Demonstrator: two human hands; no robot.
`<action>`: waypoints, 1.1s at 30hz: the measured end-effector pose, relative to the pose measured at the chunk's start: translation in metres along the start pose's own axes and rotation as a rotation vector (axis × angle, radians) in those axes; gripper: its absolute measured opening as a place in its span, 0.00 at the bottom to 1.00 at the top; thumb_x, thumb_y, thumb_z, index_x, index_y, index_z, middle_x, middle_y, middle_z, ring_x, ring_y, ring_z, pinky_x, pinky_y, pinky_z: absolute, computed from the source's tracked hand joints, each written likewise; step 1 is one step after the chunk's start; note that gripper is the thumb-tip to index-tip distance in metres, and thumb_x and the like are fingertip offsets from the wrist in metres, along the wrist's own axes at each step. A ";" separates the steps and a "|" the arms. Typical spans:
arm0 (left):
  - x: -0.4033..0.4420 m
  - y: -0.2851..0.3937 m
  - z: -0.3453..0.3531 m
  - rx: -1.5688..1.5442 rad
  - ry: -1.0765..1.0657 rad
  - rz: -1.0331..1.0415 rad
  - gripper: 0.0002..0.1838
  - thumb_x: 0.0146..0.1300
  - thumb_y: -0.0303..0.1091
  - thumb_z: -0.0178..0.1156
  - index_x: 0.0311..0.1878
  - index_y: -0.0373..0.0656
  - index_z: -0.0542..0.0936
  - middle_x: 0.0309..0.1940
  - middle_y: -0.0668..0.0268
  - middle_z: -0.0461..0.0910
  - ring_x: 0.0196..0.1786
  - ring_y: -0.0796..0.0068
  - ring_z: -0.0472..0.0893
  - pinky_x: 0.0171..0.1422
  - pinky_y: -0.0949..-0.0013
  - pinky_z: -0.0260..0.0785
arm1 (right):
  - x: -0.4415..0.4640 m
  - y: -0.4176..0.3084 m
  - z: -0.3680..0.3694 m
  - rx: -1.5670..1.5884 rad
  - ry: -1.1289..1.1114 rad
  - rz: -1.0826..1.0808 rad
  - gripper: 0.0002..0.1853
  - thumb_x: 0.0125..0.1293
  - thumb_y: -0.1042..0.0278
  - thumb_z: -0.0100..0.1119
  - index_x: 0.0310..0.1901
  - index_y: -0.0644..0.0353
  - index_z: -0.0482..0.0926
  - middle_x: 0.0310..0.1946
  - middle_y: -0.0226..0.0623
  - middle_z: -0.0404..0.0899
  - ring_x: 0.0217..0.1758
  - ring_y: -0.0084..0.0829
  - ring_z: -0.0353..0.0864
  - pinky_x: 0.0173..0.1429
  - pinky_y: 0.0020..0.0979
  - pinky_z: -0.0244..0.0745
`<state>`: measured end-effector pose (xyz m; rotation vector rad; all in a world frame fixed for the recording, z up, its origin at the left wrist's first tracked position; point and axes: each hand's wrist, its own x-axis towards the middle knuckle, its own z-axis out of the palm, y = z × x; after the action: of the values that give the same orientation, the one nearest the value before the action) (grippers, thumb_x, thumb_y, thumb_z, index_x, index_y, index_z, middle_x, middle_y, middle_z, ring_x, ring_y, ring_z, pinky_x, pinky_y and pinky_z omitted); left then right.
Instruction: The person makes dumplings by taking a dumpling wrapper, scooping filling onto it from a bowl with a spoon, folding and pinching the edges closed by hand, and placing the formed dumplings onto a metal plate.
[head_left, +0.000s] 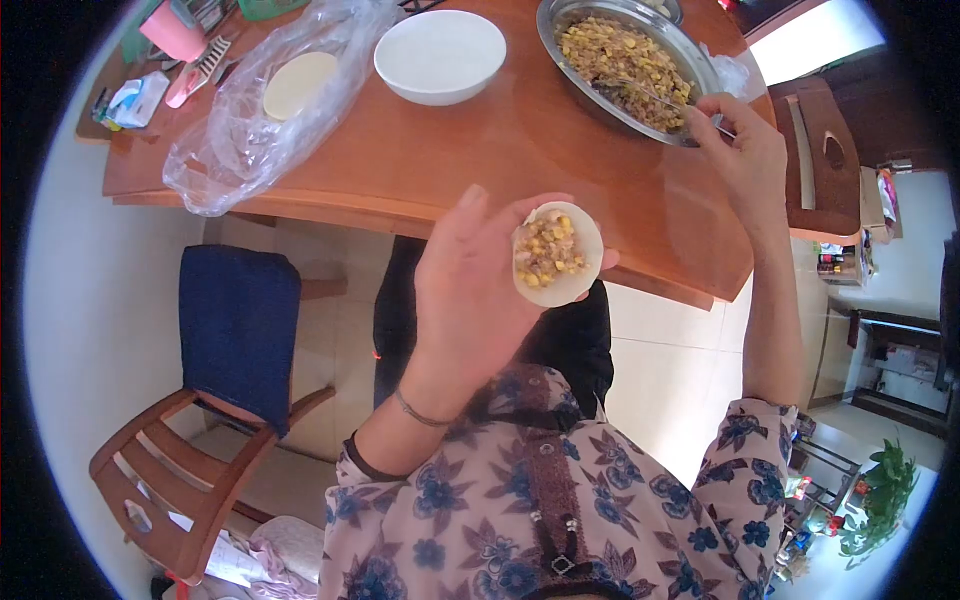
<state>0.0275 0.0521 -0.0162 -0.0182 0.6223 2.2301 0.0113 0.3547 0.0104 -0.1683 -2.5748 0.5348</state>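
Left hand [468, 275] spread, holding up round dough [590, 248] with filling [548, 255] | right hand [742, 150] pinches metal handle [654, 95] | dough looks light, soft (may rip); hold its edge

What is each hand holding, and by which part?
The left hand holds a filled wrapper from underneath; the right hand grips a metal utensil by the end of its handle.

Blue flowers and brown leaves are patterning a pale pink shirt [440, 530], while yellow bits are speckling the brown filling [548, 250] on a cream wrapper [590, 235]. The worktop [420, 160] is showing reddish brown, the bowl [440, 57] white, the chair cover [238, 325] navy.
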 end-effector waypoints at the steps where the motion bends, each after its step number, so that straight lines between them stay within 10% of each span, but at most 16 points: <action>1: -0.001 0.000 0.001 0.000 -0.001 -0.001 0.45 0.76 0.66 0.36 0.72 0.28 0.64 0.62 0.43 0.77 0.68 0.37 0.75 0.63 0.50 0.75 | 0.001 -0.001 0.001 -0.041 -0.015 0.002 0.15 0.64 0.51 0.70 0.44 0.53 0.87 0.37 0.32 0.86 0.40 0.31 0.84 0.48 0.35 0.74; 5: -0.002 0.000 0.004 0.195 0.001 0.044 0.45 0.76 0.67 0.35 0.72 0.28 0.64 0.63 0.43 0.76 0.68 0.38 0.75 0.64 0.50 0.75 | -0.017 -0.030 -0.009 -0.501 0.189 -0.168 0.19 0.58 0.49 0.75 0.48 0.47 0.86 0.46 0.32 0.81 0.55 0.38 0.80 0.62 0.44 0.64; 10: -0.001 -0.001 0.005 0.487 -0.018 0.070 0.45 0.76 0.67 0.35 0.72 0.28 0.64 0.64 0.45 0.76 0.69 0.42 0.76 0.67 0.50 0.73 | -0.051 -0.079 -0.025 0.138 -0.134 -0.329 0.25 0.47 0.49 0.80 0.48 0.44 0.85 0.50 0.30 0.75 0.60 0.36 0.74 0.65 0.48 0.54; 12: 0.003 -0.004 0.003 -0.002 0.046 -0.035 0.46 0.76 0.67 0.34 0.72 0.29 0.65 0.65 0.49 0.75 0.70 0.52 0.75 0.71 0.52 0.70 | -0.060 -0.088 -0.026 0.112 -0.184 -0.377 0.25 0.47 0.50 0.81 0.47 0.46 0.85 0.50 0.30 0.75 0.60 0.37 0.73 0.67 0.45 0.54; 16: 0.004 -0.008 0.003 -0.008 -0.025 -0.046 0.45 0.76 0.67 0.34 0.72 0.30 0.65 0.66 0.51 0.74 0.70 0.59 0.75 0.74 0.54 0.66 | -0.065 -0.091 -0.024 0.089 -0.277 -0.436 0.26 0.43 0.49 0.82 0.43 0.47 0.85 0.51 0.29 0.74 0.59 0.36 0.73 0.67 0.43 0.53; 24: 0.003 -0.025 0.008 0.355 0.143 0.058 0.15 0.79 0.28 0.47 0.61 0.30 0.73 0.53 0.59 0.77 0.59 0.74 0.79 0.63 0.70 0.76 | -0.068 -0.091 -0.007 0.115 -0.329 -0.379 0.23 0.43 0.52 0.83 0.39 0.46 0.82 0.48 0.27 0.73 0.58 0.34 0.72 0.68 0.43 0.52; 25: 0.003 -0.025 0.003 0.354 0.144 0.058 0.15 0.79 0.28 0.47 0.61 0.30 0.73 0.53 0.59 0.77 0.59 0.74 0.79 0.63 0.70 0.76 | -0.068 -0.091 -0.007 0.127 -0.350 -0.364 0.23 0.43 0.52 0.83 0.39 0.46 0.82 0.47 0.27 0.73 0.58 0.34 0.72 0.67 0.43 0.52; 27: 0.000 -0.022 -0.007 0.135 -0.048 0.004 0.42 0.78 0.63 0.34 0.72 0.30 0.63 0.66 0.53 0.74 0.70 0.60 0.74 0.76 0.56 0.63 | -0.069 -0.093 -0.009 0.150 -0.347 -0.363 0.23 0.43 0.52 0.83 0.40 0.46 0.83 0.48 0.27 0.73 0.58 0.35 0.72 0.67 0.44 0.53; 31: -0.005 -0.015 0.006 0.469 -0.022 0.042 0.42 0.78 0.63 0.34 0.72 0.30 0.63 0.66 0.53 0.73 0.70 0.60 0.74 0.76 0.57 0.63 | -0.071 -0.094 -0.018 0.163 -0.301 -0.416 0.20 0.47 0.54 0.81 0.44 0.44 0.87 0.49 0.27 0.76 0.59 0.36 0.73 0.66 0.45 0.55; 33: -0.003 -0.013 0.009 -0.148 0.123 -0.076 0.14 0.72 0.24 0.55 0.59 0.33 0.77 0.47 0.63 0.78 0.54 0.71 0.80 0.63 0.69 0.74 | -0.072 -0.100 -0.022 0.143 -0.327 -0.458 0.19 0.50 0.55 0.79 0.45 0.43 0.88 0.50 0.27 0.76 0.59 0.37 0.73 0.66 0.46 0.55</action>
<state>0.0410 0.0613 -0.0130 -0.2523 0.5119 2.2083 0.0828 0.2555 0.0356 0.5902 -2.7415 0.6029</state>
